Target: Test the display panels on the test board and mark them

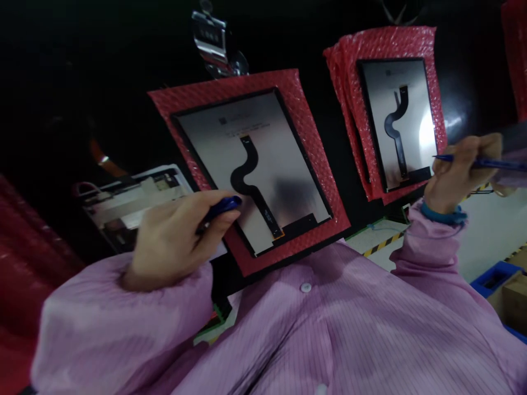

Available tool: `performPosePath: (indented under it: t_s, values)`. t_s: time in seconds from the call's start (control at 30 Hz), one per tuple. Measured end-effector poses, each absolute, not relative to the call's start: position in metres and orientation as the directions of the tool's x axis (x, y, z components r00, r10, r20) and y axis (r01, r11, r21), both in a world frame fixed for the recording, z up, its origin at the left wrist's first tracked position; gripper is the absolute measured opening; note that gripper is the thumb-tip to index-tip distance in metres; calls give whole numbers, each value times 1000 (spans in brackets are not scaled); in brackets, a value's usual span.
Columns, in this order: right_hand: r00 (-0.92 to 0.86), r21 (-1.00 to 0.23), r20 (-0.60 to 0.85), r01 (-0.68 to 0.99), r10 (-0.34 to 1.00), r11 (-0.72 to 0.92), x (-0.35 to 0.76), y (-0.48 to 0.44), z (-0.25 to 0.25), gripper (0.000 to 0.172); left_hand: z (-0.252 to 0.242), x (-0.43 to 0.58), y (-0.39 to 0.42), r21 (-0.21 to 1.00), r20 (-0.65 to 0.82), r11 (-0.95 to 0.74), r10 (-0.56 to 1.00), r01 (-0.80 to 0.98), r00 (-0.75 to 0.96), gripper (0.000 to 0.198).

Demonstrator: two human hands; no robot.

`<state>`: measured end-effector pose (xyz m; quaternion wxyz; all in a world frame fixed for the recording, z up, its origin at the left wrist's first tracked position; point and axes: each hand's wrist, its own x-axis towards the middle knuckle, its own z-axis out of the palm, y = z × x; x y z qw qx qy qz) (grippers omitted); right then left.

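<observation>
My left hand [181, 236] is closed around a short dark blue pen cap [224, 206], above the left edge of a display panel [284, 164]. That panel lies back side up on a red bubble-wrap bag [321, 159], a black S-shaped flex cable [247, 170] running down its middle. On the right, my right hand [461, 170] grips a blue pen [494, 163] with its thin tip pointing left. It is close to the lower right corner of a second display panel [415, 126], which rests on stacked red bubble-wrap bags [349, 109].
A metal tally counter [212, 41] stands behind the left panel on the black table [123, 44]. A white-framed device with exposed parts [135, 197] lies at left, a ribbon cable [102, 156] above it. Red wrap [28, 274] fills the left edge. Blue crates [494, 274] are at lower right.
</observation>
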<state>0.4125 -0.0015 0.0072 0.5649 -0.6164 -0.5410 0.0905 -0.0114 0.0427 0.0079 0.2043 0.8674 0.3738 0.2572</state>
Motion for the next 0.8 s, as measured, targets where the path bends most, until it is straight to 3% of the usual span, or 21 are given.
performPosePath:
  t_s: [0.07, 0.13, 0.2, 0.3, 0.4, 0.57, 0.8]
  values:
    - [486, -817, 559, 459, 672, 349, 379, -2, 21, 39, 10, -6, 41, 540, 332, -677, 717, 500, 613, 17]
    - [413, -866, 493, 313, 766, 389, 340, -1, 35, 37, 10, -2, 38, 568, 339, -680, 707, 465, 621, 20]
    - [201, -955, 294, 90, 934, 281, 303, 1, 44, 41, 9, 0, 36, 577, 335, -673, 711, 462, 618, 29]
    - [-100, -989, 77, -130, 992, 64, 257, 8, 46, 39, 7, 2, 35, 583, 388, -700, 686, 413, 615, 40]
    - [-171, -997, 64, -60, 983, 54, 230, 17, 39, 43, 5, 4, 36, 596, 460, -729, 654, 338, 600, 44]
    - [-233, -986, 80, 124, 969, 112, 216, 30, 33, 53, 1, 5, 36, 630, 414, -698, 674, 341, 612, 57]
    - [-335, -987, 110, 78, 936, 143, 210, 46, 48, 46, 2, 8, 34, 659, 402, -668, 701, 346, 589, 56]
